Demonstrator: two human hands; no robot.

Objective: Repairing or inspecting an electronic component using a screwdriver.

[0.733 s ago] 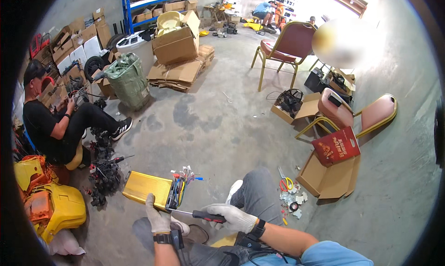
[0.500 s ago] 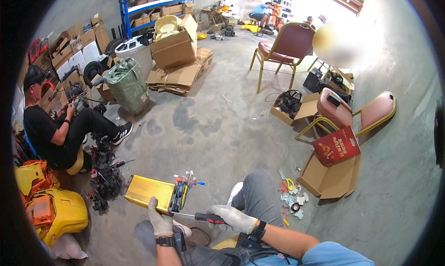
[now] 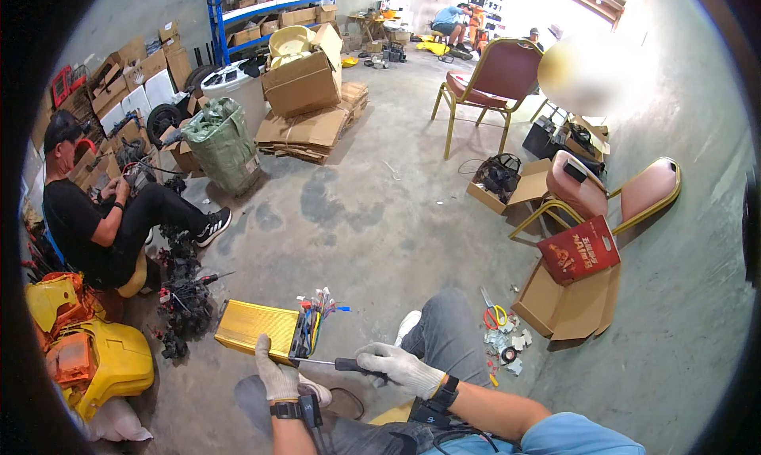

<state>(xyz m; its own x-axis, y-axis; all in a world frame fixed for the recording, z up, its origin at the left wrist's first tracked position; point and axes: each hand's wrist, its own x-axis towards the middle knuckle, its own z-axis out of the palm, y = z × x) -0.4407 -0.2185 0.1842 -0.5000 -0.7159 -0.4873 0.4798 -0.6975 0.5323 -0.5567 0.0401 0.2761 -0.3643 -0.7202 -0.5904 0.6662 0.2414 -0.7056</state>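
In my gloved left hand [image 3: 275, 376] is a gold-yellow metal box [image 3: 258, 328], a controller by its look, with its near lower edge between thumb and fingers. A bundle of coloured wires with small plugs [image 3: 319, 312] comes out of its dark right end. My gloved right hand [image 3: 400, 368] is closed round the dark handle of a screwdriver [image 3: 349, 365]. The screwdriver's shaft points left, its tip at the near corner of that dark end; whether it sits in a screw is too small to tell.
Scissors [image 3: 495, 316], tape and scraps lie right of my knee, beside an open carton [image 3: 567, 304]. To the left a person [image 3: 95, 209] sits by a pile of black parts [image 3: 184, 312] and yellow plastic shells [image 3: 107, 364]. Chairs [image 3: 491, 78] stand ahead.
My right hand has turned a little on the screwdriver handle, its fingers shifted. The box stays in my left hand, and the whole view has moved slightly.
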